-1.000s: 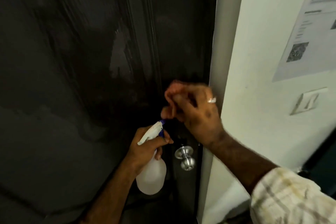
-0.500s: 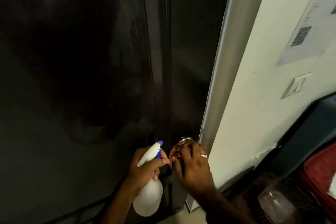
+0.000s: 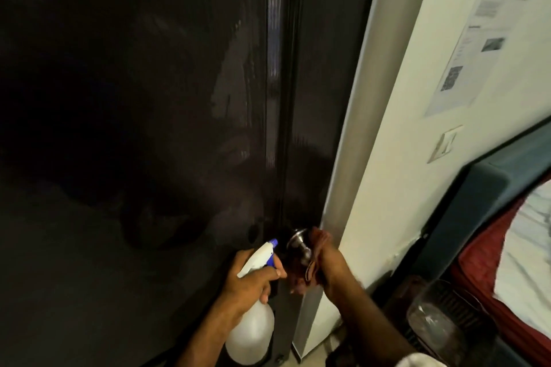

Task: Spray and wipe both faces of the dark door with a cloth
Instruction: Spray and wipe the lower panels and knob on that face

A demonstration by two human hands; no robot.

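At the dark door's (image 3: 149,128) latch edge, a reddish cloth (image 3: 310,270) is gripped in the right hand (image 3: 329,262) and pressed against the metal knob (image 3: 298,243).

Just left of the knob, a white spray bottle (image 3: 250,334) with a blue nozzle is clasped at its trigger head by the left hand (image 3: 249,280). Wet streaks are seen on the door's face. Beside the pale frame (image 3: 357,128), a wall (image 3: 417,98) carries a printed sheet (image 3: 477,39) and a switch (image 3: 445,143); a bed (image 3: 521,247) is seen at far right.
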